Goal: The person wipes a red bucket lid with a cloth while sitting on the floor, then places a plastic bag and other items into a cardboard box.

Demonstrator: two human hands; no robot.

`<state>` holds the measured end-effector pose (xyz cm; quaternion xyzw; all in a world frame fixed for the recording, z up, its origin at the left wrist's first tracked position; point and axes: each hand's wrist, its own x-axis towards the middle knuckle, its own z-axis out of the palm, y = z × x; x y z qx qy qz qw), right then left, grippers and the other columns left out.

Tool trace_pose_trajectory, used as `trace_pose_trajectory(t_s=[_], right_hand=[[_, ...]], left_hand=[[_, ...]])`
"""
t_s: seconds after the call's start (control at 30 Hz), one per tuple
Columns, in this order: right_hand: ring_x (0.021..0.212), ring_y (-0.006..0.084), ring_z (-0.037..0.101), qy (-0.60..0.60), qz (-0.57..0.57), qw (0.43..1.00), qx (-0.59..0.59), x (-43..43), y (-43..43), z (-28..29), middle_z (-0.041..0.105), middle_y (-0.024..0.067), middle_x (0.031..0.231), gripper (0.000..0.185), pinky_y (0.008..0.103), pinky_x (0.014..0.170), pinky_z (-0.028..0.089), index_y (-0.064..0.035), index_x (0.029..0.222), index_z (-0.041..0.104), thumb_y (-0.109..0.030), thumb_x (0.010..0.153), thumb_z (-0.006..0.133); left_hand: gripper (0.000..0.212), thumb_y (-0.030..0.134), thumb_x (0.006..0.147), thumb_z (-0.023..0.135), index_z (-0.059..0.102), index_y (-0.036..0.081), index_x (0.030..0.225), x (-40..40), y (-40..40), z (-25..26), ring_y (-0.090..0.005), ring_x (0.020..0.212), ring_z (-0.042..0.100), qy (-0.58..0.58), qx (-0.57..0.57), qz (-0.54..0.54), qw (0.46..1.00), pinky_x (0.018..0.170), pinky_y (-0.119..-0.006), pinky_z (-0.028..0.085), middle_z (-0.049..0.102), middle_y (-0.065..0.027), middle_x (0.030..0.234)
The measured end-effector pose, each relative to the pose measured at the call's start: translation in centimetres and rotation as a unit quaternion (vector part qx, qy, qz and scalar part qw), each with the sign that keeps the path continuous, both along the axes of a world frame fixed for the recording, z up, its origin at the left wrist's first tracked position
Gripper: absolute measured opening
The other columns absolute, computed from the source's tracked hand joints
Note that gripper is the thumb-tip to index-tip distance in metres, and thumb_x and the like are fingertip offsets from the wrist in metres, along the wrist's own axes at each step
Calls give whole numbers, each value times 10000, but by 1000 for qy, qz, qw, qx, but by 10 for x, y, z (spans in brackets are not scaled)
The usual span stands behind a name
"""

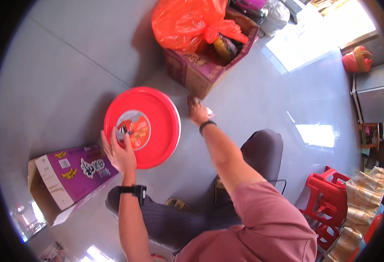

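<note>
A round red plastic lid, bearing a round printed label, tops a container whose white edge shows at the right. My left hand rests over the lid's near left side, fingers spread across the rim and label. My right hand is low by the near corner of a purple cardboard box, its fingers curled. Beside that hand a small whitish piece shows; whether it is held is unclear. In the box are an orange-red plastic bag and a yellow-and-dark package.
Left of my knee, another purple carton lies on its side on the grey floor. Red plastic stools and a patterned gold cloth are at the right. A silvery bag stands beyond the box.
</note>
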<state>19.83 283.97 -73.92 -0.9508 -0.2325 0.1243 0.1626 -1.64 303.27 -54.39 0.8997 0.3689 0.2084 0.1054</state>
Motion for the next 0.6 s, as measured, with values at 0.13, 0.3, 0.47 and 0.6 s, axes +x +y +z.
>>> trace_pose_trajectory(t_s=[0.13, 0.3, 0.47, 0.6], right_hand=[[1077, 295, 603, 14, 0, 1000, 22, -4, -1, 39, 628, 57, 1155, 334, 424, 883, 493, -161, 1122, 655, -88, 823, 525], [1072, 289, 599, 24, -277, 932, 230, -43, -1, 61, 628, 68, 1168, 356, 402, 886, 492, -121, 1124, 645, -15, 808, 518], [1154, 312, 565, -99, 17, 991, 89, -1, 18, 20, 501, 89, 1374, 425, 403, 947, 478, -142, 1282, 543, -93, 861, 505], [1195, 322, 544, -33, 63, 997, 15, 28, 15, -10, 368, 89, 1495, 531, 433, 931, 484, -141, 1445, 358, -182, 924, 452]], left_hand=[[477, 312, 880, 655, 549, 134, 1310, -3, 5, 1, -381, 1323, 392, -3, 8, 10, 1000, 1062, -471, 360, 347, -188, 1486], [482, 311, 878, 657, 543, 138, 1313, -3, 7, 1, -378, 1326, 389, 7, 15, 18, 1000, 1063, -470, 359, 345, -179, 1490], [476, 299, 877, 656, 546, 137, 1311, -5, 6, 1, -374, 1333, 383, -4, 9, 16, 1000, 1066, -468, 355, 347, -179, 1489], [478, 282, 880, 655, 537, 127, 1316, 2, 1, 4, -374, 1334, 379, 5, -15, 13, 1000, 1069, -470, 351, 344, -184, 1489]])
